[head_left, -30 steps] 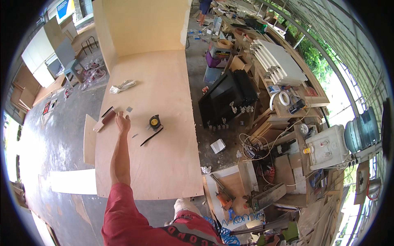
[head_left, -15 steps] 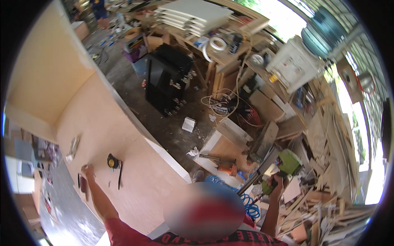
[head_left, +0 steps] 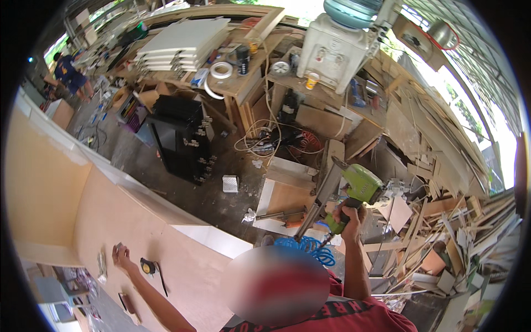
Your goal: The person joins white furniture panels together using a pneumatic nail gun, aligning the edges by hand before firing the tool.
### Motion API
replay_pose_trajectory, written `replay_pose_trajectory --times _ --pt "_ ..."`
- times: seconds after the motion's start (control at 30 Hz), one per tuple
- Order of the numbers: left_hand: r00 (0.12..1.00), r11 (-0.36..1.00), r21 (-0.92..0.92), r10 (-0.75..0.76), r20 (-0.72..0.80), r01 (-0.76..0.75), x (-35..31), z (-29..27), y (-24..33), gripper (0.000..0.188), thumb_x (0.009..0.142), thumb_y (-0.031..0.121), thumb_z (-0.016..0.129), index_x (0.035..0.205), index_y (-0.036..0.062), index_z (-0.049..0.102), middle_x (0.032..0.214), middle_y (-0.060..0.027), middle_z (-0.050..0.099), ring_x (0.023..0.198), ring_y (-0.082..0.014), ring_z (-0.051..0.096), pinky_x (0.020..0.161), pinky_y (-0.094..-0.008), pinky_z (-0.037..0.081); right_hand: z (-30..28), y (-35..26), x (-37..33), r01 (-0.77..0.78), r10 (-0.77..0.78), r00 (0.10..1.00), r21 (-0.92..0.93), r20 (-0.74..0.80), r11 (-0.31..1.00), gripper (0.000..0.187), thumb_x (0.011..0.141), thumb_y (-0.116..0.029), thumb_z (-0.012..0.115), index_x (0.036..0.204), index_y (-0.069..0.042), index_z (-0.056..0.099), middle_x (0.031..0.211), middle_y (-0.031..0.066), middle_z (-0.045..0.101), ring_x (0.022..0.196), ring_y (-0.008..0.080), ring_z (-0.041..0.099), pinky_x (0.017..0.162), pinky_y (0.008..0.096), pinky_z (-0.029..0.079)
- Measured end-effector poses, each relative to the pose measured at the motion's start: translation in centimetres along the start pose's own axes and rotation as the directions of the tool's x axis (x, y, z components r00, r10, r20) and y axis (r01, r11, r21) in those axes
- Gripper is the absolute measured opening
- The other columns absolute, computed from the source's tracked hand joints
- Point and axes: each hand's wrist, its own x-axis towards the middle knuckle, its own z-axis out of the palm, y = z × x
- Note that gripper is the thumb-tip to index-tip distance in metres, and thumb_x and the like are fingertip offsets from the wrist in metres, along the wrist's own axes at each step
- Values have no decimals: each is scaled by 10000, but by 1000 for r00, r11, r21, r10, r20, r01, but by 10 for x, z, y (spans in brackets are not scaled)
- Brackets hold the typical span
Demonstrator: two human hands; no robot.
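My right hand (head_left: 351, 217) is wrapped around the grip of a green nail gun (head_left: 363, 183), raised on the right. A blue coiled air hose (head_left: 310, 249) hangs below it. Over the pale wooden panel (head_left: 182, 265), my left hand (head_left: 121, 257) has its fingers pinched on a small greyish piece that I cannot make out. Beside that hand lies a black and yellow tape measure (head_left: 147, 266), with a thin dark strip (head_left: 162, 279) next to it. A crumpled clear packet (head_left: 102, 268) rests on the other side. Nearer me is a dark brown block (head_left: 127, 302).
A black cabinet (head_left: 180, 138) with metal hinges stands on the floor ahead. Stacked white panels (head_left: 185, 44) and tape rolls (head_left: 220, 70) lie on a bench. A water dispenser (head_left: 336, 52) stands behind; scrap wood (head_left: 426, 243) fills the right. Another person (head_left: 72, 74) is far left.
My right hand has lifted the nail gun upward. The left hand has moved away from the brown block, now pinching a small piece. My view has swung to the right.
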Motion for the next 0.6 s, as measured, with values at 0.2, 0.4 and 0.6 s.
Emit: replay_pose_trajectory --times 0.2,0.4,0.6 --pt "969 994 105 -54 240 30 -73 114 18 294 824 24 658 1116 27 695 979 -45 670 796 -126 614 700 -275 515 -20 -7 1 32 -29 997 -43 67 999 231 801 -111 613 949 65 609 681 130 604 491 176 532 499 320 453" --pt "962 823 553 -32 270 -128 -117 100 -21 194 805 33 633 982 5 705 798 -72 675 688 -167 632 640 -309 521 -90 -26 -18 25 -29 973 -22 -230 999 141 791 -114 627 805 14 568 662 115 590 480 182 524 474 320 432" --pt "977 513 832 71 203 -210 -179 70 -24 213 747 43 648 942 -24 698 869 -168 704 811 -304 684 769 -407 542 -157 -14 -36 -14 32 927 53 -373 999 136 802 -109 621 823 3 546 603 109 542 427 197 472 451 341 440"
